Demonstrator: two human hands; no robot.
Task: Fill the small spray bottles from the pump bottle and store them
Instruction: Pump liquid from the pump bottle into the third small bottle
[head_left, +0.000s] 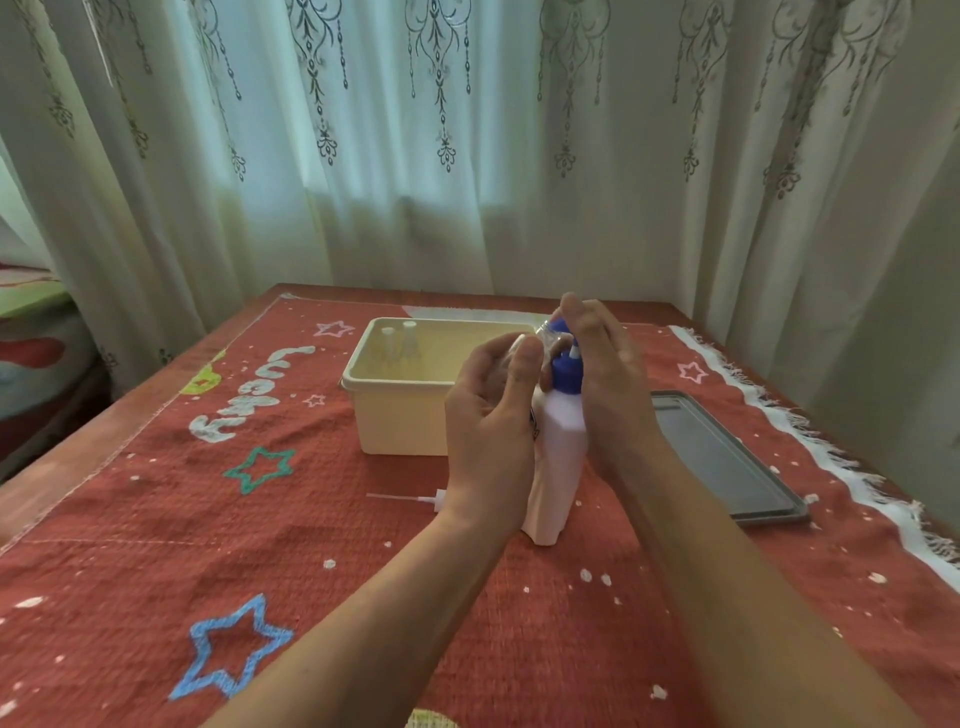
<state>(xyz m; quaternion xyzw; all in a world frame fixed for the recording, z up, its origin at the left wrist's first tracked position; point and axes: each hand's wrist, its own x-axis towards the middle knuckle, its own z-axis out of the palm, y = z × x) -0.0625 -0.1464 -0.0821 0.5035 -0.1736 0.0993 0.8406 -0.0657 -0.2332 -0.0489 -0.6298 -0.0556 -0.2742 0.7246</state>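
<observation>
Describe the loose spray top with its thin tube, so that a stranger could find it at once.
Start at the cream storage box on the red cloth. Nearer the camera, left of the left hand's wrist, lies the spray top. Unlike the capped small bottles upright inside the box, it lies flat, alone.

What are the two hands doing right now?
Left hand: closed around a small clear spray bottle.
Right hand: open, pressing the blue pump.

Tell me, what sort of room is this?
Probably a home room, perhaps a bedroom: sheer embroidered white curtains hang behind a table spread with a red woven cloth with painted stars, and bedding-like colourful fabric shows at far left.
</observation>
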